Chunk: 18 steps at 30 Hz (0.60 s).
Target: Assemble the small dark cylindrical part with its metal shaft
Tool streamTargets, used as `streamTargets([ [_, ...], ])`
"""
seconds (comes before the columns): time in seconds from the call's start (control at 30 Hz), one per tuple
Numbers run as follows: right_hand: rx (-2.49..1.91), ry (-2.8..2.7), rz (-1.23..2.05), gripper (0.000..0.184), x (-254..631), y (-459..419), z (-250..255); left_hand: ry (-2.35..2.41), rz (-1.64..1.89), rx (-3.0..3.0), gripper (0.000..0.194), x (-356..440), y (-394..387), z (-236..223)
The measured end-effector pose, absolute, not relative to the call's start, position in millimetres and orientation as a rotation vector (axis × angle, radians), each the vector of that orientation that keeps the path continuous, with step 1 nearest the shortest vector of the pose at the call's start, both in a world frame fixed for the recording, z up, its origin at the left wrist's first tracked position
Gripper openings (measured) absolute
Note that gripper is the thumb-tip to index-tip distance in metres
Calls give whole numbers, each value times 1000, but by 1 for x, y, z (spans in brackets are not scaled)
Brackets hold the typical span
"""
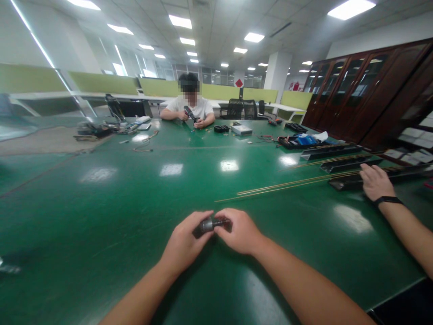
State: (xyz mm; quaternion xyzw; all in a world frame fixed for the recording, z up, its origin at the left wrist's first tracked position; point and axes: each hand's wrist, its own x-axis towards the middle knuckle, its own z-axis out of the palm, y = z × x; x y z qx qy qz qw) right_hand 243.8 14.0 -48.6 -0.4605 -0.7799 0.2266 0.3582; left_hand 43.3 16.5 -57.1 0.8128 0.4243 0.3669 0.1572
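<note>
My left hand (184, 239) is wrapped round the thick end of a dark cylindrical part with a thin ridged shaft (207, 225). It looks like metal, and its exact kind is too small to tell. My right hand (240, 231) pinches the thin shaft at the other end, its tip partly hidden by the fingers. Both hands are close together just over the green table (142, 198), near its front edge. Beyond them lie long thin brass-coloured rods (270, 187).
At right, another person's hand (375, 181) with a black wristband rests by black channel pieces (348, 181). Across the table, a person in white (169, 113) holds a power drill (189, 113). A tool case (297, 142), a white box (241, 130) and tangled gear (93, 129) lie farther back.
</note>
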Motion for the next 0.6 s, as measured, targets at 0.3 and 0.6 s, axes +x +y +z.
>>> streamTargets([
  [0.3, -1156, -2061, 578, 15, 245, 15, -49, 1258, 1106, 2280, 25, 43, 16, -57],
  [0.6, -1148, -2054, 578, 12, 245, 15, -47, 1229, 1121, 2285, 20, 43, 17, -54],
])
